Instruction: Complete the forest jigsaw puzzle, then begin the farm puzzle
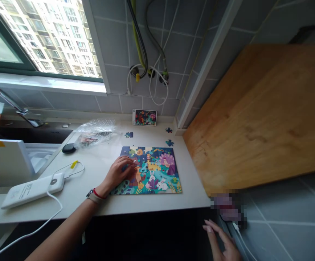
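Observation:
A colourful jigsaw puzzle (161, 174) with rabbits and a peacock lies on the white counter, most of its picture joined. My left hand (119, 170), with a watch and a red band at the wrist, rests over the puzzle's left side. Its fingers are stretched out and touch the pieces, hiding part of the picture. Loose puzzle pieces lie behind the puzzle: one piece (129, 135) at the back left, another (170, 143) at the right, and a third (168, 129) beyond. Below the counter's front edge, my right hand (220, 241) is held with fingers extended, holding nothing visible.
A picture card (144, 117) leans on the back wall. Clear plastic wrapping (94, 134) and a black round lid (68, 148) lie left. A white power bank (33, 190) with a cable sits near the front edge. A wooden board (266, 119) stands right. The sink (32, 127) is far left.

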Demonstrator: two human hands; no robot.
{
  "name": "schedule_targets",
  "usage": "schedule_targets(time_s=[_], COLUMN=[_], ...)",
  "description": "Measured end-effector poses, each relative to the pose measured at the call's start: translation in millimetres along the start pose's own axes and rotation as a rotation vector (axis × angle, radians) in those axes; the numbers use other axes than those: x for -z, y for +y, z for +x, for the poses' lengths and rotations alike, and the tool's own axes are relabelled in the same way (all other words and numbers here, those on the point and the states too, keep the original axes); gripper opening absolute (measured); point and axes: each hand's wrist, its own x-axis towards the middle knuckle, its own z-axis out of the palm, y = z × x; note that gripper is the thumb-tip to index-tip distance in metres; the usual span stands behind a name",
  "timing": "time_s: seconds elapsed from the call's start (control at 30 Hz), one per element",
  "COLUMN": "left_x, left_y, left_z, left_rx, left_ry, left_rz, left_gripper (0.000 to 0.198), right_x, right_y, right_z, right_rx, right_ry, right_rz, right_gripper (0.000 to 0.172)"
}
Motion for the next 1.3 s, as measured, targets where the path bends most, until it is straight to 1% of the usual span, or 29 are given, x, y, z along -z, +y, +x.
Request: schedule_targets(time_s=[0.03,0.13,0.27,0.4,0.7,0.9,1.0,1.07,1.2,1.3], left_x=[0.4,0.9,0.9,0.0,0.3,4.5,5.5,5.3,4.6,4.1], left_y=[-1,-3,-6,-9,-9,-10,-10,-11,-13,-16], left_z=[-1,-4,-5,-6,-7,-7,-7,-7,-8,-9], left_rx=[0.005,0.018,0.031,0.050,0.112,0.227,0.252,0.259,0.256,0.256], left_ry=[0.014,0.039,0.049,0.050,0.078,0.152,0.139,0.126,0.097,0.065], left_rz=[-0.003,-0.019,-0.047,-0.070,-0.089,-0.077,-0.066,-0.056,-0.018,0.038], left_gripper=[0.016,0.016,0.017,0.018,0.026,0.041,0.043,0.043,0.043,0.043], right_x=[6,13,10,8,5,5,2,-1,-9,-10], right_y=[-2,-18,-40,-50,-63,-69,-67,-63,-57,-61], right_z=[7,23,37,44,47,46,43,41,37,36], right_rx=[-0.035,-0.108,-0.090,-0.076,-0.059,-0.037,-0.029,-0.017,-0.001,0.009], right_ry=[-0.012,0.058,0.066,0.075,0.071,0.045,0.041,0.055,0.081,0.100], right_rz=[-0.003,0.008,0.040,0.045,0.056,0.049,0.024,-0.001,0.006,0.034], right_gripper=[0.054,0.062,0.065,0.064,0.060,0.060,0.061,0.058,0.048,0.040])
